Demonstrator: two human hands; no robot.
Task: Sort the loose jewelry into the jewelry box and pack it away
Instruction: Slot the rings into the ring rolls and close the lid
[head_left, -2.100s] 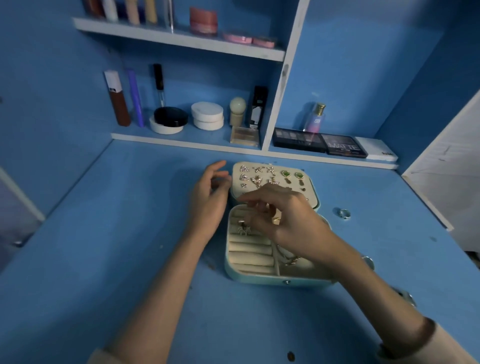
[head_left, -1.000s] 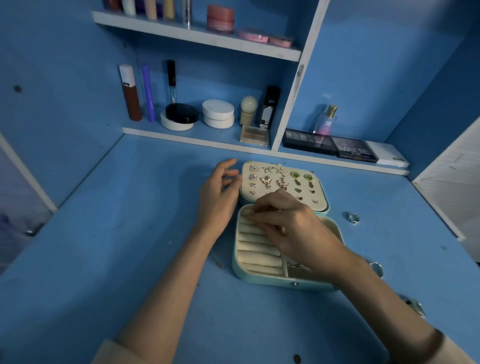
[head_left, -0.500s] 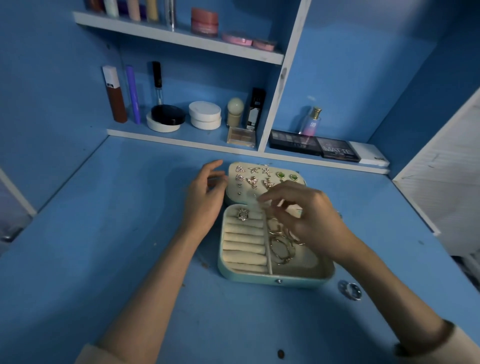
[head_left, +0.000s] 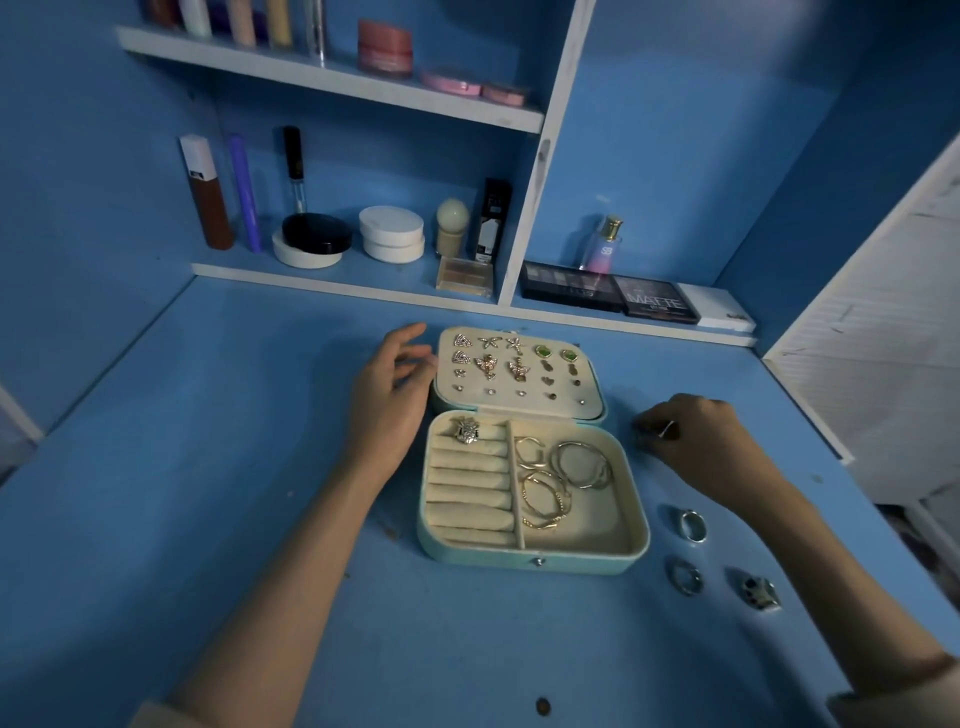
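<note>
Teal jewelry box (head_left: 519, 564) lies open (cream lining inside).

Top-shelf bottles (head_left: 244, 21), tops beyond upper edge

blue walls (head_left: 701, 130) enclose a scuffed blue surface (head_left: 208, 519). two white-edged shelves (head_left: 332, 78), one white upright divider (head_left: 540, 156). white slatted panel (head_left: 883, 364) at right. lighting dim.

The lower shelf (head_left: 332, 278) carries a brown tube (head_left: 208, 202), white compacts (head_left: 392, 234), a perfume bottle (head_left: 602, 247) and eyeshadow palettes (head_left: 571, 287); a pink jar (head_left: 385, 47) sits above.
</note>
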